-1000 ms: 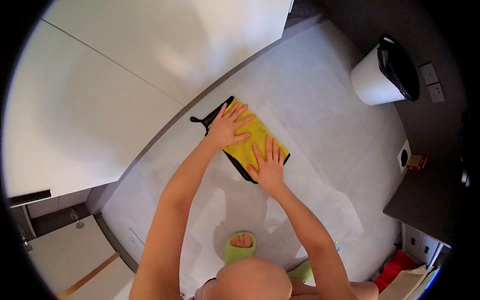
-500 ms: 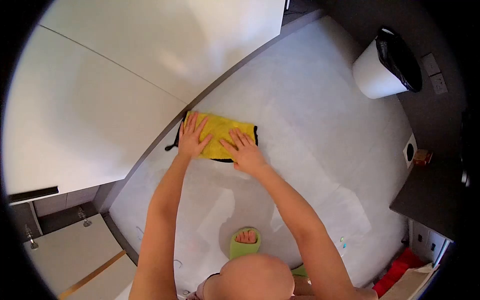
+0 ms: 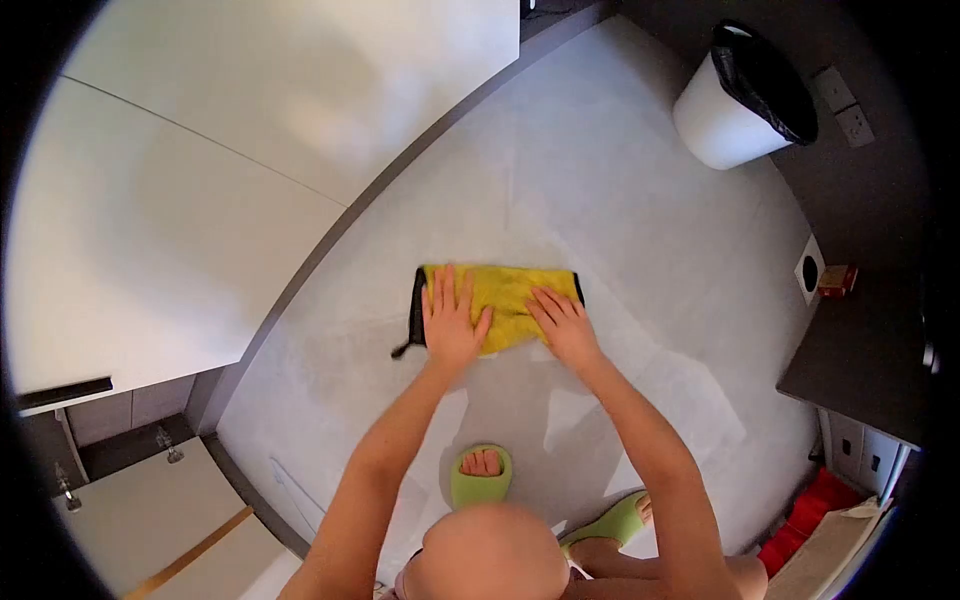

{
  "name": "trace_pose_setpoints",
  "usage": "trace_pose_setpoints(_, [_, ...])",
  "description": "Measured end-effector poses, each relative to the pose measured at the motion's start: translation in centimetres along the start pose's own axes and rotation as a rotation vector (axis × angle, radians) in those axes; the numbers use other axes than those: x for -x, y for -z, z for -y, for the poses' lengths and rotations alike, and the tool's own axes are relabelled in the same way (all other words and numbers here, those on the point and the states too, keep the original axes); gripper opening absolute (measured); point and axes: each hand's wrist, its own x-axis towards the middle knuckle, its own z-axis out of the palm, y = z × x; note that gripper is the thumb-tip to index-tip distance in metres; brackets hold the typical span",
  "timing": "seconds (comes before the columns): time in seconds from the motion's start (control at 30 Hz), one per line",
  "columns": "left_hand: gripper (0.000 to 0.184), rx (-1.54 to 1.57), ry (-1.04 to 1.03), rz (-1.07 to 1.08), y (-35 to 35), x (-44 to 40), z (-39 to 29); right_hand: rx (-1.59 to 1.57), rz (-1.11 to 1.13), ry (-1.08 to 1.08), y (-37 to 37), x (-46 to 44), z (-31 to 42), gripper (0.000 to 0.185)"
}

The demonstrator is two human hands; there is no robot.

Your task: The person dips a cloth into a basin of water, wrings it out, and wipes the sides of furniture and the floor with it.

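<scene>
A yellow cleaning cloth (image 3: 506,298) with black edging lies spread flat on the pale grey floor (image 3: 600,200). A small black loop sticks out at its lower left corner. Pressed on the left part of the cloth is my left hand (image 3: 455,328), palm down with the fingers stretched out. My right hand (image 3: 568,328) rests on the right part, its fingers also extended over the fabric. Neither hand is wrapped round the cloth.
White cabinet fronts (image 3: 230,170) line the left side above a grey plinth. A white bin (image 3: 725,120) with a black liner stands at the upper right. A dark cabinet (image 3: 860,360) is on the right. Green slippers (image 3: 483,487) are on my feet below.
Both hands and the cloth have slid to the right, away from the cabinet plinth and slightly toward me. My view has shifted a little, and more of the right slipper shows.
</scene>
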Motion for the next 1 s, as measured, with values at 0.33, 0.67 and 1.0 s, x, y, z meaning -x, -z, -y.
trace_pose_setpoints(0.33, [0.064,-0.162,-0.3,0.181,1.9,-14.9,8.9,0.08,-0.057,-0.227,-2.9,-10.9,4.5,0.05])
trace_pose_setpoints(0.67, [0.068,-0.107,-0.193,0.095,1.9,-7.5,10.7,0.055,-0.072,-0.06,-3.6,-9.3,4.5,0.043])
trace_pose_setpoints(1.0, [0.069,-0.109,-0.322,0.141,3.1,-14.6,14.1,0.013,-0.076,-0.135,-2.9,-15.2,4.3,0.039])
